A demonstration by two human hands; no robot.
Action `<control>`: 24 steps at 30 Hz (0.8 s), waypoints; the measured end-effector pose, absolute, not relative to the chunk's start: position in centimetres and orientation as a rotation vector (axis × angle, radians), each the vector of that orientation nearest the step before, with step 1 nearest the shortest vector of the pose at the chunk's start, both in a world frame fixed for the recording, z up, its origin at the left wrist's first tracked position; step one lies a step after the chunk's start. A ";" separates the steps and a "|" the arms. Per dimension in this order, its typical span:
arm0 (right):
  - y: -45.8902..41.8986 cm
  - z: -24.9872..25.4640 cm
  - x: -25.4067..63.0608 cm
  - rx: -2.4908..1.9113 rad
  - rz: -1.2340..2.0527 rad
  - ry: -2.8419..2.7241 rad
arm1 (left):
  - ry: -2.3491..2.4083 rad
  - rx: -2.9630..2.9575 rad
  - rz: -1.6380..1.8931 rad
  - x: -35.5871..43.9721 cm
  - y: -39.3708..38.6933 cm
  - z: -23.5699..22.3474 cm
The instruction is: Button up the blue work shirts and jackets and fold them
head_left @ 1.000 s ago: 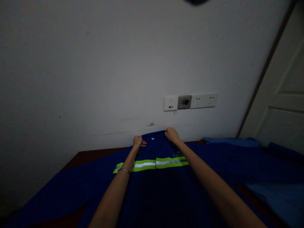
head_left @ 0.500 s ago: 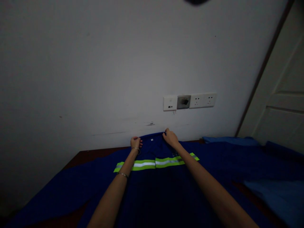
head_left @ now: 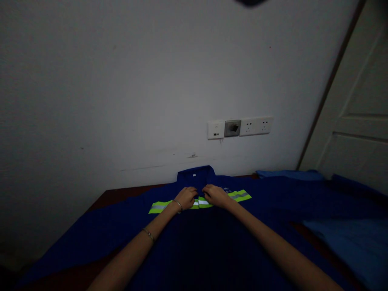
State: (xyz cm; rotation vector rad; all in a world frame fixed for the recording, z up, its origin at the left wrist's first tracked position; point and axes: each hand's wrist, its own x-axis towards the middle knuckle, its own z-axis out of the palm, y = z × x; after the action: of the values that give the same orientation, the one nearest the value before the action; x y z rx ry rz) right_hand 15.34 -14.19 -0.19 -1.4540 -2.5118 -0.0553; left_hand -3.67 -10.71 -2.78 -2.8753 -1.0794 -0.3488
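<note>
On blue jacket (head_left: 197, 230), left hand (head_left: 186, 197), right hand (head_left: 216, 196) nearby

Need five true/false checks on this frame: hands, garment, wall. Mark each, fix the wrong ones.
1. The left hand and right hand are at the front of the blue work jacket. True.
2. No bangles are worn. False: one bangle is at the left wrist, another farther up the left forearm.
3. A small white label shows inside the collar. True.
4. No electrical fittings are in view. False: power sockets are mounted on the wall.
5. The reflective band is plain orange. False: it is yellow-green with a silvery centre stripe.
</note>
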 end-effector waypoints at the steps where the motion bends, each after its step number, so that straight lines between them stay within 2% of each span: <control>1: -14.5 -0.6 15.4 -1.431 -0.048 -2.515 | -1.078 -2.867 -0.298 -3.8 -10.9 -2.9; 7: -15.9 -2.8 15.6 -1.300 -0.051 -2.547 | -1.099 -2.830 -0.184 -4.6 -12.7 -3.4; 16: -16.5 -5.0 15.6 -1.369 0.041 -2.485 | -1.360 -2.853 -0.068 -5.1 -13.3 -4.3; 24: -16.5 -5.1 15.7 -1.376 0.057 -2.469 | -1.362 -2.856 -0.206 -5.3 -14.0 -5.0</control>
State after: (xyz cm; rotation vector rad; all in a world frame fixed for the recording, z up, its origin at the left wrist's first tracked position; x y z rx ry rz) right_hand 15.66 -16.55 -5.08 -1.3760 -2.4688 0.0569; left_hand -5.28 -14.05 -5.03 -2.8562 -1.3619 -0.2060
